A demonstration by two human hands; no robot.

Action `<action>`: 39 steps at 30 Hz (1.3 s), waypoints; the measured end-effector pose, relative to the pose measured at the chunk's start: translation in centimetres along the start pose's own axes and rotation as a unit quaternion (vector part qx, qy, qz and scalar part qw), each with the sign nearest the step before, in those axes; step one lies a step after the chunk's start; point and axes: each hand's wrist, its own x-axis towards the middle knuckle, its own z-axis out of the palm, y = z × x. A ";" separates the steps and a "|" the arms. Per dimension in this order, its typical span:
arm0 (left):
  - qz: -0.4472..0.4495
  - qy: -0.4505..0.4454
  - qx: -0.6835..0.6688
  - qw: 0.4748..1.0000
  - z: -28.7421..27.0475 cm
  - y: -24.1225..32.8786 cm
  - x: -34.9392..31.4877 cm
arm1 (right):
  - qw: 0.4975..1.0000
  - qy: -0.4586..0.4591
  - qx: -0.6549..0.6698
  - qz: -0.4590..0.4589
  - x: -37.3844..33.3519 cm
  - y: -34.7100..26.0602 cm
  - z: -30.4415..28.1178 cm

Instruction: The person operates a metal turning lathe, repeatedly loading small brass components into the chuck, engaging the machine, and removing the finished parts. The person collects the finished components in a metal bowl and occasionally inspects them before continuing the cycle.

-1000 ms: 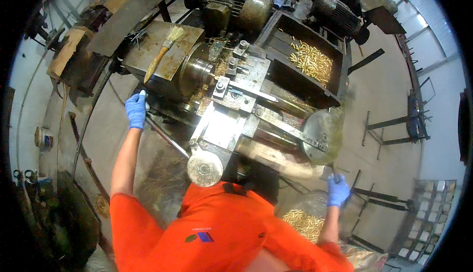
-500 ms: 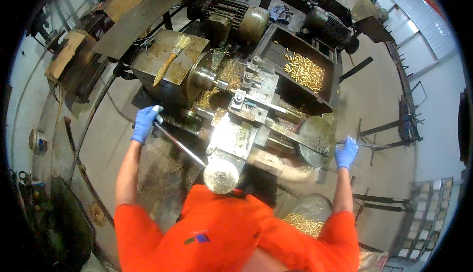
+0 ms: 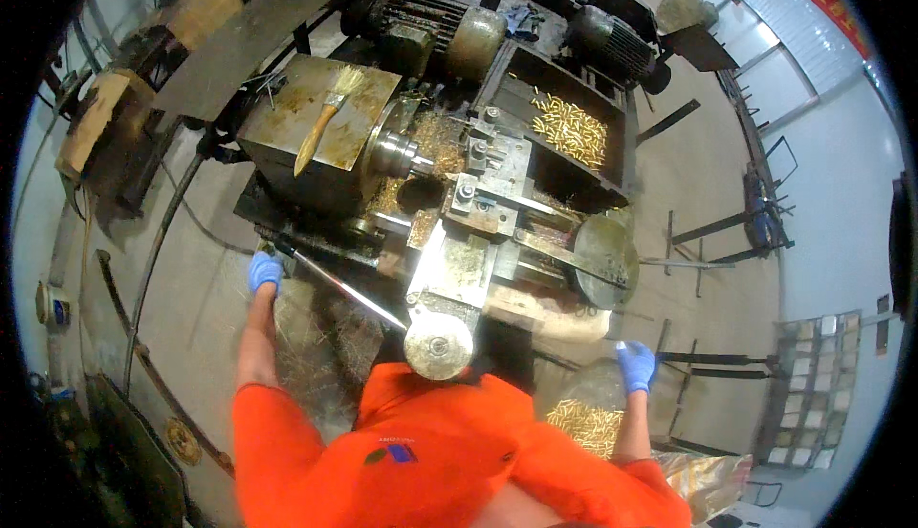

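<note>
My left hand [image 3: 265, 273], in a blue glove, is just below the outer end of a long metal lever [image 3: 344, 286]. Its fingers are hidden, so I cannot tell whether it touches the lever. The lever runs to a round metal knob [image 3: 438, 345] on the slide of a small lathe. At the right, my gloved right hand [image 3: 637, 366] is raised over a tub [image 3: 604, 376] of small brass pieces [image 3: 583, 424]. Its fingers look curled together; anything in them is too small to make out. The lathe's chuck [image 3: 392, 153] faces the tool slide [image 3: 497, 179].
A wooden-handled brush [image 3: 320, 131] lies on the headstock [image 3: 277, 107]. Behind the slide, a dark metal tray [image 3: 521, 98] carries many brass pieces [image 3: 571, 130]. A round metal plate [image 3: 605, 262] and a thin rod [image 3: 684, 263] stick out at the right. Electric motors [image 3: 478, 42] stand behind.
My right hand has come away from the rod and down toward the tub. My left hand has dropped from the lever's end to just below it. The view has shifted slightly.
</note>
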 end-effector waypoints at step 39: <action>0.215 0.189 -0.046 0.957 -28.5 -3.1 -6.4 | 0.876 -0.220 0.194 -0.384 7.6 -43.1 -9.8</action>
